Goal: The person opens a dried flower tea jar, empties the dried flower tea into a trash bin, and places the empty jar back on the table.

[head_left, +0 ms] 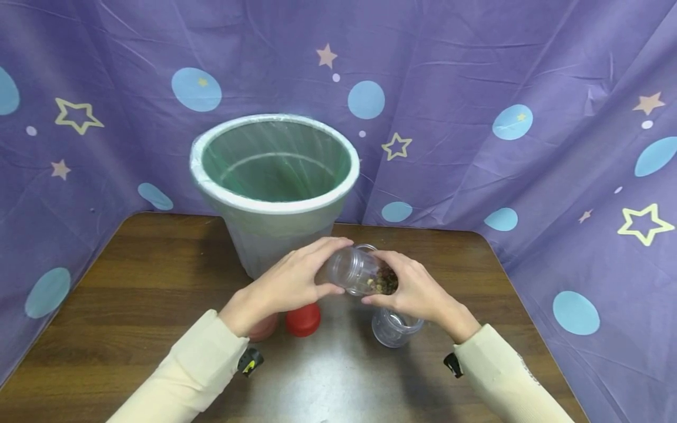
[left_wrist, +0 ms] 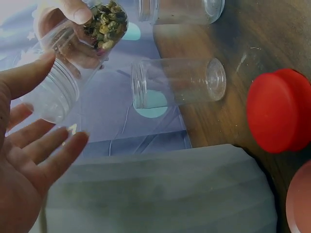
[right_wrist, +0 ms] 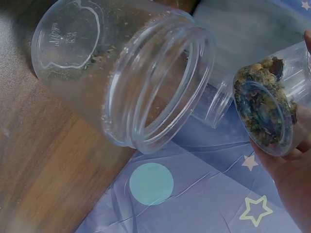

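A clear screw-neck jar (head_left: 357, 271) lies tilted in the air, its mouth toward the left. Dried flower-like bits (left_wrist: 108, 25) fill its base end. My right hand (head_left: 418, 288) grips the jar around that base end. Beside the mouth is my left hand (head_left: 293, 276), its fingers spread and the thumb against the neck in the left wrist view. Below my right hand a second clear jar (head_left: 392, 330) stands uncapped on the table, with crumbs inside in the right wrist view. Another clear jar (left_wrist: 180, 82) stands farther back, mostly hidden by the hands in the head view.
A large pale bin (head_left: 275, 207) with a plastic liner stands at the back, left of centre. A red lid (head_left: 303, 321) and a pinkish-red round piece (head_left: 264, 330) sit near my left wrist. Purple patterned cloth (head_left: 449, 88) surrounds the brown wooden table (head_left: 158, 264).
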The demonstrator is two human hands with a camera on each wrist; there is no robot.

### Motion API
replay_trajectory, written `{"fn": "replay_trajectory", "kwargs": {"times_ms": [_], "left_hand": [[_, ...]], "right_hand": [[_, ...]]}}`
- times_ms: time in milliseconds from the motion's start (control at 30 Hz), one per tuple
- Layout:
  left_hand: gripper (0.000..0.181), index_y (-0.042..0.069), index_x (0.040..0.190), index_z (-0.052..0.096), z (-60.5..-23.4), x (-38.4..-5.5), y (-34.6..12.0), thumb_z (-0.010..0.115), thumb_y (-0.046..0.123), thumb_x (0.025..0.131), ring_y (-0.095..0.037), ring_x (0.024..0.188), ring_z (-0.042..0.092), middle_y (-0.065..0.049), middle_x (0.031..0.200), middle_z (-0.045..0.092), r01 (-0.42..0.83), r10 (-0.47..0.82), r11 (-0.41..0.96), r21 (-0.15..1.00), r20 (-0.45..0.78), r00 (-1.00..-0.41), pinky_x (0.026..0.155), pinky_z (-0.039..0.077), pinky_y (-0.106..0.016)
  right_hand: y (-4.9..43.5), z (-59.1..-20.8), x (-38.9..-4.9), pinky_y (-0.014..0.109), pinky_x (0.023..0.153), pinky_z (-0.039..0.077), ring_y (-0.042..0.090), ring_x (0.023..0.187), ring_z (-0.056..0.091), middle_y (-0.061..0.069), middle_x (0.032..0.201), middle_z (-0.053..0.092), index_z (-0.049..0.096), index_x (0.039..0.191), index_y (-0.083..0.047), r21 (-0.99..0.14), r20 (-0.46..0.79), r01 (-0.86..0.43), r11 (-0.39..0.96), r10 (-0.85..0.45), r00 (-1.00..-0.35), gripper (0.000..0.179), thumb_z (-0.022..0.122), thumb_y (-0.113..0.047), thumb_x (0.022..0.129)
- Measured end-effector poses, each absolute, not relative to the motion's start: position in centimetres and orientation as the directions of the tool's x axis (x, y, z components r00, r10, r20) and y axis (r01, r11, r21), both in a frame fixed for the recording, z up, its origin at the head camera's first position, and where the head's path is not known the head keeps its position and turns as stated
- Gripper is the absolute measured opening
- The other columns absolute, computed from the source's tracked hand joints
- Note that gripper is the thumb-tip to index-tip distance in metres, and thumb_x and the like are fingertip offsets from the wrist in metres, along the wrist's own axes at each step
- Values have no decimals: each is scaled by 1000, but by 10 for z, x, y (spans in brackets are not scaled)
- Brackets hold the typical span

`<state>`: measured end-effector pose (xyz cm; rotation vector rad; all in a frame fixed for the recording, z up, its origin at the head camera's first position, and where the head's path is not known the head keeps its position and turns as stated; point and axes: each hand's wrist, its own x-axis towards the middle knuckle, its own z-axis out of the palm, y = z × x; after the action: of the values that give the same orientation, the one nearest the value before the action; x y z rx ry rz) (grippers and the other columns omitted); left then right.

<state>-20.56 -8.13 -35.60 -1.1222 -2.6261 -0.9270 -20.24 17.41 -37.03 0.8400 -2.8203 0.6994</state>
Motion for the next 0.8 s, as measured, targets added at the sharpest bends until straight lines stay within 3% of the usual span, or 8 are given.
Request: {"fn": "replay_trajectory", "kwargs": {"times_ms": [133, 333, 800], "left_hand": [[79, 10, 147, 43, -356, -206, -80, 82, 21, 80, -25, 133, 53, -9, 148, 51, 687, 611, 514, 514, 342, -714, 109, 45, -43], [76, 21, 148, 42, -354, -205, -80, 80, 28, 83, -21, 126, 57, -4, 141, 56, 692, 614, 504, 517, 349, -708, 104, 48, -42], [72, 22, 147, 44, -351, -206, -83, 75, 42, 86, -17, 117, 60, -2, 134, 59, 683, 599, 521, 512, 351, -720, 100, 50, -42]], "right_hand": [[174, -371, -202, 42, 91, 54, 22, 110, 65, 10, 128, 65, 55, 134, -8, -394, 241, -547, 739, -491, -837, 79, 86, -43, 71], [175, -370, -201, 41, 90, 54, 21, 109, 65, 8, 127, 66, 55, 134, -9, -391, 247, -547, 741, -488, -837, 78, 86, -44, 71], [181, -369, -201, 41, 92, 54, 21, 110, 65, 7, 127, 66, 55, 133, -8, -399, 269, -547, 735, -477, -837, 79, 87, -42, 69]]}}
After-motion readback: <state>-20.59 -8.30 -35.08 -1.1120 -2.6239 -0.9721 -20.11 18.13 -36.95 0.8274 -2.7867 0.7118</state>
